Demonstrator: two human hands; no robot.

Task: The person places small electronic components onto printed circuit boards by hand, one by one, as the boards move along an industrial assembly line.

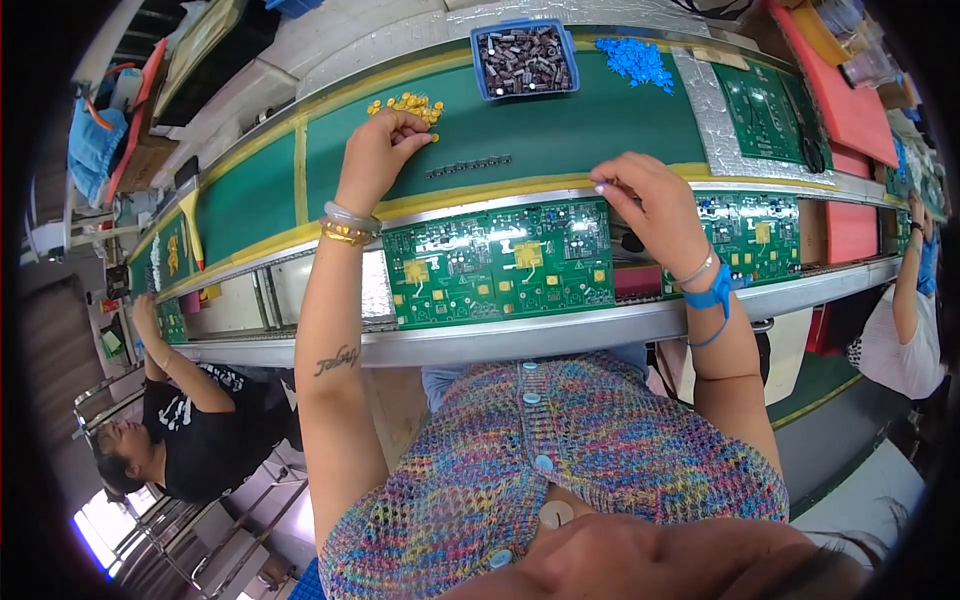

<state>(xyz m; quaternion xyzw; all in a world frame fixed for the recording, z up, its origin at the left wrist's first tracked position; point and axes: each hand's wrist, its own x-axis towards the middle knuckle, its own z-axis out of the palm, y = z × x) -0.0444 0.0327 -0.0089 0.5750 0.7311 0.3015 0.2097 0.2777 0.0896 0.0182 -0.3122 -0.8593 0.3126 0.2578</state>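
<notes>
My left hand [376,160] is closed in a pinch on a small yellow disc component [434,138], beside a loose pile of yellow disc components [408,104] on the green mat [370,140]. My right hand [652,203] hangs over the rail to the right, thumb and forefinger drawn together. Whatever sits between those fingertips, if anything, is too small to name. Below my hands, green circuit boards [497,300] with mounted parts lie along the metal track. A row of small black components [468,167] rests on the mat between my hands.
A blue bin [528,96] of dark cylindrical parts and a pile of blue disc components [637,62] sit at the back. Another circuit board [770,110] and black scissors [812,150] lie back right. A yellow-handled brush [190,220] is left. One co-worker is on each side.
</notes>
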